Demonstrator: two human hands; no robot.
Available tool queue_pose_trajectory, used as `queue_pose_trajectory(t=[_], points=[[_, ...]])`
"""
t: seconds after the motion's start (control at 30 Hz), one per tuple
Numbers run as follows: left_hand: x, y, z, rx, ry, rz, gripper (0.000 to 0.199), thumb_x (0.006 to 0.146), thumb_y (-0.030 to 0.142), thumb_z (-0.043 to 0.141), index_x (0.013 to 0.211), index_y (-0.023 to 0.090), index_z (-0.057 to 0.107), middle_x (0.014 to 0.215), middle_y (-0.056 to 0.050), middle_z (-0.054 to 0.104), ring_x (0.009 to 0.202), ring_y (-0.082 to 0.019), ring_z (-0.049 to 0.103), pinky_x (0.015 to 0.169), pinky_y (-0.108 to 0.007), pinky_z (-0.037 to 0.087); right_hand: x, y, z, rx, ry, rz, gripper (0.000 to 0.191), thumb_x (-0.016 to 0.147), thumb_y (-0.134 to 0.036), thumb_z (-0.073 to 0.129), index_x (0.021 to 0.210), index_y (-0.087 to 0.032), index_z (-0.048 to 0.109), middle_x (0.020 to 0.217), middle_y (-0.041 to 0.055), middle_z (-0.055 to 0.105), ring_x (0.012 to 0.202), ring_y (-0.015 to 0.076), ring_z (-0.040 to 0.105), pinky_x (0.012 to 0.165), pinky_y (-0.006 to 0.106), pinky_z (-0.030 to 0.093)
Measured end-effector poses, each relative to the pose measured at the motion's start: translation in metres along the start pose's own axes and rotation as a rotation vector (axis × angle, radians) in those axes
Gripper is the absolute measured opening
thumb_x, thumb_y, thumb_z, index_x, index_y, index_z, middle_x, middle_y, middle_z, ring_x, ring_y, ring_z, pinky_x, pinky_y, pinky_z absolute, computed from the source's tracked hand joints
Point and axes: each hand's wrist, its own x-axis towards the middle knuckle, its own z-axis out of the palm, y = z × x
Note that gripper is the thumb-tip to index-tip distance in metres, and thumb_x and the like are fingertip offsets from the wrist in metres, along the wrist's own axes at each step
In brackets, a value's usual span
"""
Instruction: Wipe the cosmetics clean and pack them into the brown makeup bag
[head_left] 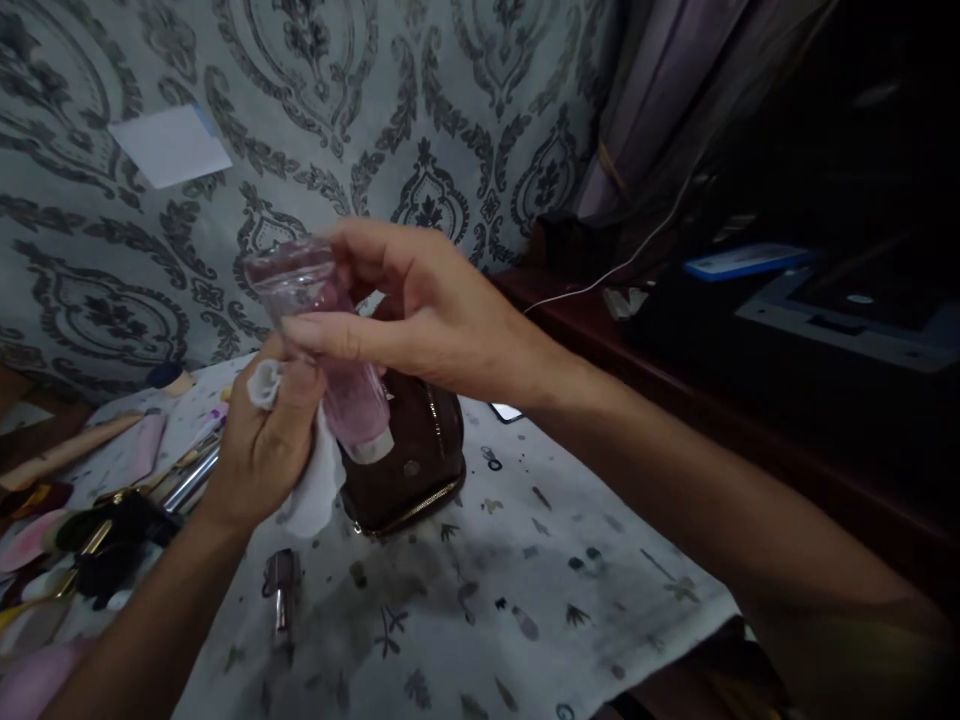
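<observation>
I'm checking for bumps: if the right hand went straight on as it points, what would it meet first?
Beyond the pink container it holds, the right hand would probably meet the patterned wall first, though depth is unclear.

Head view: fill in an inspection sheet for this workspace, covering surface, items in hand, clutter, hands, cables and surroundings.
Surface: white patterned tablecloth.
Items in hand: clear pinkish bottle, tilted; white tissue.
Clutter: crowded small items at the left; brown zippered bag behind the bottle; small tube lying nearer the camera.
Hands: right hand grips the bottle; left hand holds the tissue, its contact with the bottle unclear.
Cables: thin white cable at the right, off the tablecloth.
Surroundings: patterned wall bearing a white sheet; right side too dark to read fully.
</observation>
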Motion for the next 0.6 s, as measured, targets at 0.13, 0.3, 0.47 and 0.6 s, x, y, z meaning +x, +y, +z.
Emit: queue_pose_trajectory(t=[0.13, 0.3, 0.47, 0.6], points=[[0.008, -0.015, -0.011, 0.071, -0.098, 0.142, 0.042, 0.094, 0.057, 0.055, 0.095, 0.018, 0.069, 0.08, 0.002, 0.066, 0.081, -0.014, 0.064, 0.077, -0.024, 0.05, 0.003, 0.01, -0.01, -0.147, -0.048, -0.024, 0.045, 0.084, -0.03, 0.069, 0.124, -0.013, 0.056, 0.1, -0.0056, 0.065, 0.091, 0.0079, 0.062, 0.074, 0.019, 0.046], [-0.001, -0.016, -0.02, 0.047, 0.124, 0.112, 0.029, 0.1, 0.041, 0.053, 0.11, 0.017, 0.066, 0.095, -0.001, 0.074, 0.088, -0.015, 0.07, 0.082, -0.026, 0.051, -0.002, 0.023, -0.015, -0.146, 0.037, 0.016, 0.045, 0.086, -0.031, 0.067, 0.123, -0.007, 0.057, 0.11, 0.0002, 0.065, 0.092, 0.0091, 0.065, 0.073, 0.019, 0.047], [-0.028, -0.017, -0.032, 0.26, 0.3, -0.04, 0.026, 0.098, 0.04, 0.051, 0.096, 0.019, 0.067, 0.085, 0.001, 0.072, 0.079, -0.015, 0.067, 0.08, -0.029, 0.051, -0.009, 0.028, -0.027, -0.288, 0.145, 0.081, 0.051, 0.086, -0.042, 0.049, 0.122, -0.007, 0.058, 0.099, -0.0083, 0.062, 0.096, 0.0131, 0.064, 0.072, 0.031, 0.04], [-0.05, -0.028, -0.043, 0.427, 0.296, -0.127, 0.03, 0.097, 0.043, 0.049, 0.087, 0.023, 0.068, 0.083, 0.002, 0.07, 0.098, -0.019, 0.065, 0.096, -0.03, 0.046, -0.011, 0.037, -0.027, -0.352, 0.122, 0.104, 0.044, 0.086, -0.034, 0.063, 0.123, -0.012, 0.056, 0.107, -0.0042, 0.063, 0.097, 0.0114, 0.063, 0.079, 0.027, 0.042]])
